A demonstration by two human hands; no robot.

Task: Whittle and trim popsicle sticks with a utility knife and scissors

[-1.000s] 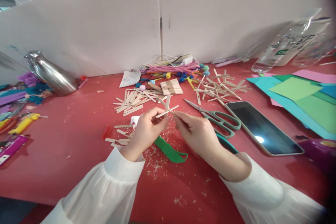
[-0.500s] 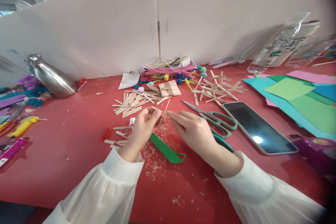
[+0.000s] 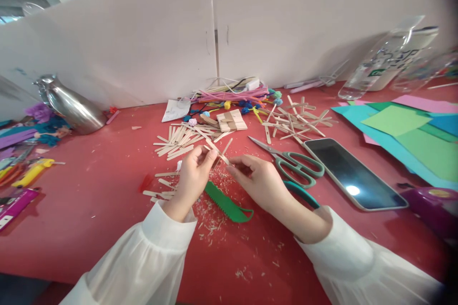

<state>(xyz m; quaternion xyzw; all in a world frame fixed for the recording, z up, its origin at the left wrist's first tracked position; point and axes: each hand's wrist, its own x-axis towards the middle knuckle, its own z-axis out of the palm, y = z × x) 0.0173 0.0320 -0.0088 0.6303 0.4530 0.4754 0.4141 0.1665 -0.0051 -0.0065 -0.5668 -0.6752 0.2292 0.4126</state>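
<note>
My left hand (image 3: 196,171) pinches thin wooden craft sticks (image 3: 222,156) that cross each other, held above the table. My right hand (image 3: 258,178) has its thumb and fingers closed on the lower right end of one of those sticks. How the sticks are joined at the crossing is too small to tell. Below the hands lies a green strip with a toothed edge (image 3: 229,204), with pale wood shavings (image 3: 211,224) scattered around it. Short cut sticks (image 3: 166,183) lie beside my left wrist. Green-handled scissors (image 3: 295,162) rest just beyond my right hand.
Loose craft sticks (image 3: 181,139) and a square stick panel (image 3: 234,121) lie behind my hands, with another stick pile (image 3: 296,119) to the right. A phone (image 3: 354,174), coloured paper (image 3: 400,126) and a clear bottle (image 3: 375,66) stand right; a metal jug (image 3: 73,107) is left.
The crossed sticks have turned, so a stick's flat face now shows between my hands. My right-hand fingers have curled more and grip its end. The things on the table look unmoved.
</note>
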